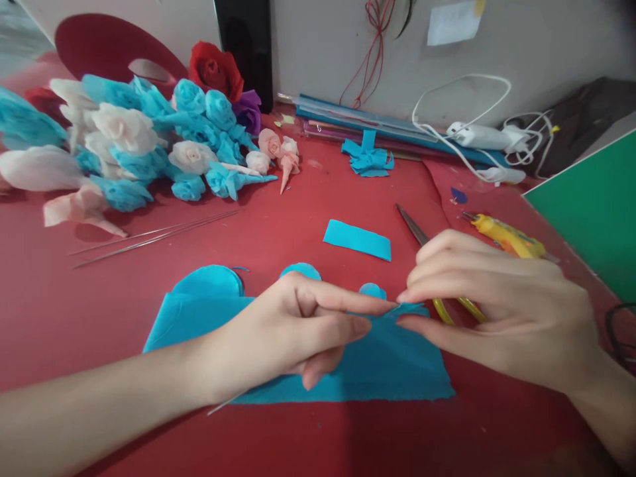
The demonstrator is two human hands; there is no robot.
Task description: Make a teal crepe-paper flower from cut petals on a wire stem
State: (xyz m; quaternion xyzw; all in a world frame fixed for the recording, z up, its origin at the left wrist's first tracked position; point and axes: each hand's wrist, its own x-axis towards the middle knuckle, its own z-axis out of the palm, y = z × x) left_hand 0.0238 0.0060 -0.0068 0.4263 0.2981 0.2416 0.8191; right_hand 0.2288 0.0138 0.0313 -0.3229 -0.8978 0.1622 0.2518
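Note:
My left hand (303,318) is closed over the blue crepe paper sheet (392,371), its index finger stretched toward my right hand. A thin wire (221,405) runs out from under it at the lower left; its other end is hidden by my fingers. My right hand (501,305) pinches a small piece of blue crepe paper (411,309) between thumb and fingers, at the tip of my left index finger. Scissors (413,226) with yellow handles lie partly beneath my right hand. Behind the sheet are rounded blue paper pieces (206,281) and a blue paper strip (358,240).
Blue, white and pink paper flowers (126,129) are heaped at the back left, near a red rose (214,69). Loose wires (159,237) lie before them. A bunch of blue strips (368,158), a white power cable (477,136) and a yellow tool (507,236) occupy the back right.

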